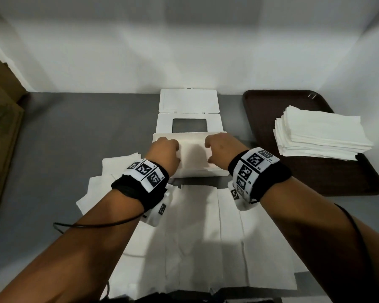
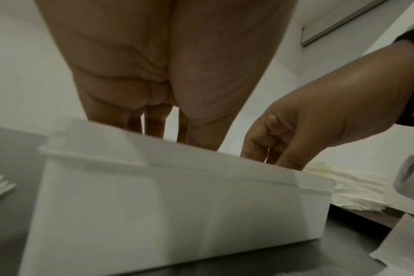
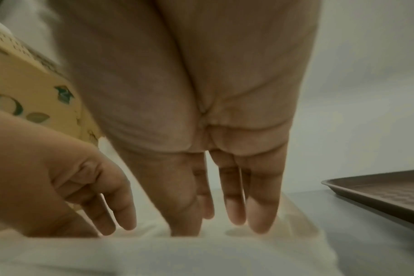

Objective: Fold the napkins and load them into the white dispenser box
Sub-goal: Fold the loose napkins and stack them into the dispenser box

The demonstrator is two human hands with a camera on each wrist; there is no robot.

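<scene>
The white dispenser box (image 1: 195, 173) stands mid-table, its lid (image 1: 188, 102) swung open behind it and a windowed inner flap (image 1: 189, 125) lying flat. Both hands reach down into the box. My left hand (image 1: 165, 150) and right hand (image 1: 220, 147) press straight fingers on the folded napkins (image 1: 194, 155) inside. In the right wrist view the right hand's fingertips (image 3: 262, 220) push into the white napkin (image 3: 201, 250), with the left hand (image 3: 66, 168) beside them. The left wrist view shows the box wall (image 2: 154, 205) hiding the left fingertips.
A brown tray (image 1: 315, 186) on the right carries a stack of napkins (image 1: 319, 134). Unfolded napkins (image 1: 195, 226) lie spread in front of the box, and more napkins (image 1: 116, 165) lie to its left. A cardboard box (image 1: 0, 127) stands at the left edge.
</scene>
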